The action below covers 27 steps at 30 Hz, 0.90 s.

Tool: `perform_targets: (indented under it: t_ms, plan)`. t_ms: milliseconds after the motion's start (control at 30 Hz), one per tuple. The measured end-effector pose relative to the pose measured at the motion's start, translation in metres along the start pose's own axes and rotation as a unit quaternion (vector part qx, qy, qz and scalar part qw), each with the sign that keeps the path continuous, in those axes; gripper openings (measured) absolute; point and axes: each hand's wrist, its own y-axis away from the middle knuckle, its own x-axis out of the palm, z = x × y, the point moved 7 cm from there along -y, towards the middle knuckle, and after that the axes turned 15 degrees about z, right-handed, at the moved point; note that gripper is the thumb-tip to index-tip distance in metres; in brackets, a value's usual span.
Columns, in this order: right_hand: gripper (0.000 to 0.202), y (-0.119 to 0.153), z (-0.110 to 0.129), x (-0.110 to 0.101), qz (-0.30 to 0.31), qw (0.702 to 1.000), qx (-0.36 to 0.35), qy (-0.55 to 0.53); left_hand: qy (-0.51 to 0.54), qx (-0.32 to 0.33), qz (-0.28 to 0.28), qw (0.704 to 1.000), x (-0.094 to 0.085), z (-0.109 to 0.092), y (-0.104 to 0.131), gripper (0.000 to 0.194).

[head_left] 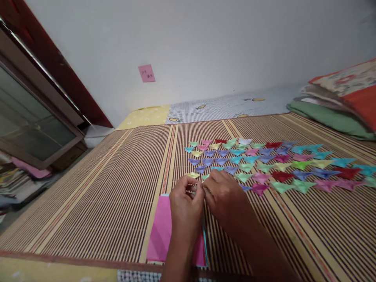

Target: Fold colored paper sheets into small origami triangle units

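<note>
My left hand (187, 201) and my right hand (226, 196) meet above the striped mat, fingertips pinched close together. Whatever lies between the fingers is mostly hidden; a small pale bit shows there, too little to name. Under my left wrist is a stack of coloured paper sheets (160, 227), pink on top with blue and red edges peeking out. Just beyond my hands, small folded paper shapes (245, 167) with pointed ends stand in several rows, in blue, pink, green, yellow and red. A yellow folded shape (192, 175) is right by my left fingertips.
The striped mat (117, 188) covers the bed over a patterned sheet (229, 107). Folded bedding and a pillow (349, 94) are piled at the back right. A pink note (146, 73) is stuck on the wall. At left stands a glass-doored cabinet (26, 113).
</note>
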Motion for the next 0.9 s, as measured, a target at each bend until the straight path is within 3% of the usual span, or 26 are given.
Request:
perform_targets:
  t_ms: [200,367,667,900]
  plan:
    - [0.025,0.0,-0.002,-0.002,-0.022,1.0,0.006,0.016,0.05,0.006,-0.016,0.999,-0.002,0.002,0.001,0.016]
    - [0.027,0.0,-0.003,-0.001,-0.016,1.0,0.004,0.014,0.102,0.006,0.044,0.994,0.006,0.003,-0.002,0.012]
    - [0.026,0.0,-0.007,-0.002,-0.006,1.0,0.012,0.009,0.07,0.011,-0.013,0.997,0.004,0.006,-0.001,0.015]
    - [0.025,0.0,-0.009,-0.001,0.01,1.0,0.006,-0.026,0.09,0.026,0.043,0.995,0.011,0.008,-0.002,0.007]
